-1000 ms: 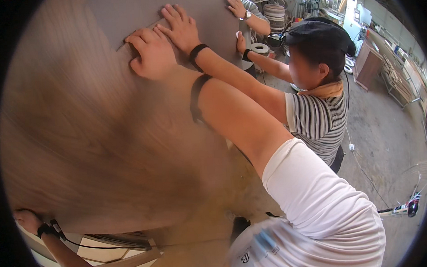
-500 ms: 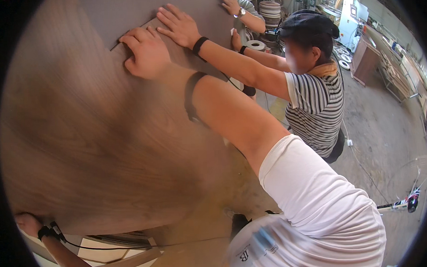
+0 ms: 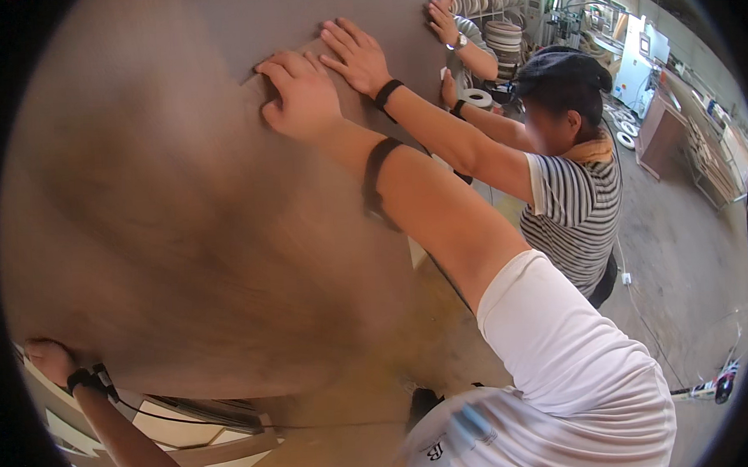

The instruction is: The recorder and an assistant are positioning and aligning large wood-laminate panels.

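A large brown wood-grain panel [image 3: 186, 265] fills the left and middle of the view, its surface partly blurred. My right hand [image 3: 303, 96] is closed at the panel's far edge, fingers bent over a seam where a greyer panel [image 3: 300, 14] begins. At the lower left, my left hand [image 3: 50, 360] is against the near panel's edge, closed on it with its fingertips hidden. Black bands circle my wrists. Just right of my right hand, a co-worker's hand [image 3: 358, 59] lies flat on the panels with fingers spread.
The co-worker in a striped shirt [image 3: 574, 193] and dark cap leans in on the right. Another person's hand [image 3: 443, 23] touches the greyer panel's far edge. Rolls of edging [image 3: 503, 44] stand behind. Below the panel lie pale boards [image 3: 179, 425]. Stacked boards [image 3: 700, 140] lean farther right.
The panels, my right hand and the co-workers appear shifted right and slightly down in view. My left hand appears a little higher. Both my hands stay on the panel.
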`<state>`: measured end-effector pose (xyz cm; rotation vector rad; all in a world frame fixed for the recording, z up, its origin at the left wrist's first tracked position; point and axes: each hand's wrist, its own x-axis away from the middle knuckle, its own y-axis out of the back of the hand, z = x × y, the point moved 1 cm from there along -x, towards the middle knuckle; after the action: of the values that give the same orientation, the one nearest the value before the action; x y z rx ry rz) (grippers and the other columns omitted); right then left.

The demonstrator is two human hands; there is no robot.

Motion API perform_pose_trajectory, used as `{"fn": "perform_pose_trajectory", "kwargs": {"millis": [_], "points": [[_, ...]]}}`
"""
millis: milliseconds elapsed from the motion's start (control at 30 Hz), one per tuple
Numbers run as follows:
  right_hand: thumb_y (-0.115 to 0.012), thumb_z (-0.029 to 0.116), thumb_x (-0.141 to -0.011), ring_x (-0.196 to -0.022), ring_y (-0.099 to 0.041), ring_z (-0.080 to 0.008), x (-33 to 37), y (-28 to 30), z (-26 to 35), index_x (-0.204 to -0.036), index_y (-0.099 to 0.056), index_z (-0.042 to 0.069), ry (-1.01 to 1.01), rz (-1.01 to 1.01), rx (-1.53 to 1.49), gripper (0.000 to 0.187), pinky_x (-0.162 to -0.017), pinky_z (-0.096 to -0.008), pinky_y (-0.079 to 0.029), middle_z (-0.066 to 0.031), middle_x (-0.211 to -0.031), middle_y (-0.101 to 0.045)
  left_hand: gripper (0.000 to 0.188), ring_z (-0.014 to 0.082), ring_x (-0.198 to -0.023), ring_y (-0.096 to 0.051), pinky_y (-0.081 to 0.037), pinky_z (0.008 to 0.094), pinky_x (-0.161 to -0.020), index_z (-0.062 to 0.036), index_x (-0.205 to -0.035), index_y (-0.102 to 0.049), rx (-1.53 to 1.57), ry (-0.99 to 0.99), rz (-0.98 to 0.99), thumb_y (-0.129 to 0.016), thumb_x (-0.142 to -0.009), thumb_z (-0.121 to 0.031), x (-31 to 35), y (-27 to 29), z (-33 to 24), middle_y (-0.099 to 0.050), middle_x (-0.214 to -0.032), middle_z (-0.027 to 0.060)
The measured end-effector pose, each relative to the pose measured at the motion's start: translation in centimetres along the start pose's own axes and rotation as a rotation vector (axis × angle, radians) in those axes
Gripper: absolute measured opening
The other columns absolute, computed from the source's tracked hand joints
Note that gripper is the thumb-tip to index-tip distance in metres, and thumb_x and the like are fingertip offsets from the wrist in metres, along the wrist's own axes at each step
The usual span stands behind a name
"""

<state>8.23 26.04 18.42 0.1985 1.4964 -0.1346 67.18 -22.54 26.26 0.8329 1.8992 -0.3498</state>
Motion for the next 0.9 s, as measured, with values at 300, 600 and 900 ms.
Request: {"fn": "perform_pose_trajectory", "kwargs": {"millis": [300, 600, 900], "points": [[-0.07, 0.015, -0.078, -0.127, -0.065, -0.0352, -0.2, 0.4, -0.1, -0.131, -0.072, 0.012, 0.009, 0.024, -0.036, 0.053, -0.122, -0.0572, -0.044, -0.0107, -0.135, -0.069, 0.07, 0.0557, -0.115, -0.066, -0.05, 0.0605, -0.102, 0.0096, -0.124, -0.07, 0.043, -0.023, -0.142, -0.031, -0.116, -0.049, 2.1, 0.7, -4.4, -0.071, -0.126, 0.0358], [-0.07, 0.015, -0.081, -0.132, -0.063, -0.0359, -0.4, 0.3, 0.7, -0.135, -0.071, 0.013, -0.021, 0.06, 0.015, 0.053, -0.125, -0.0579, -0.042, -0.0102, -0.138, -0.067, 0.073, 0.0508, -0.127, -0.064, -0.049, 0.0552, -0.111, 0.0042, -0.133, -0.069, 0.09, 0.184, -0.069, -0.033, -0.114, -0.056, 3.2, 5.3, -10.3, -0.072, -0.136, 0.0286], [-0.071, 0.016, -0.08, -0.13, -0.064, -0.0359, -0.7, 0.2, 0.1, -0.133, -0.071, 0.011, 0.012, 0.033, 0.004, 0.053, -0.124, -0.0585, -0.043, -0.0114, -0.135, -0.068, 0.072, 0.0513, -0.124, -0.065, -0.05, 0.0567, -0.109, 0.0039, -0.132, -0.069, 0.111, 0.154, -0.125, -0.034, -0.114, -0.056, 3.3, 4.7, -9.9, -0.073, -0.133, 0.0279]]}}
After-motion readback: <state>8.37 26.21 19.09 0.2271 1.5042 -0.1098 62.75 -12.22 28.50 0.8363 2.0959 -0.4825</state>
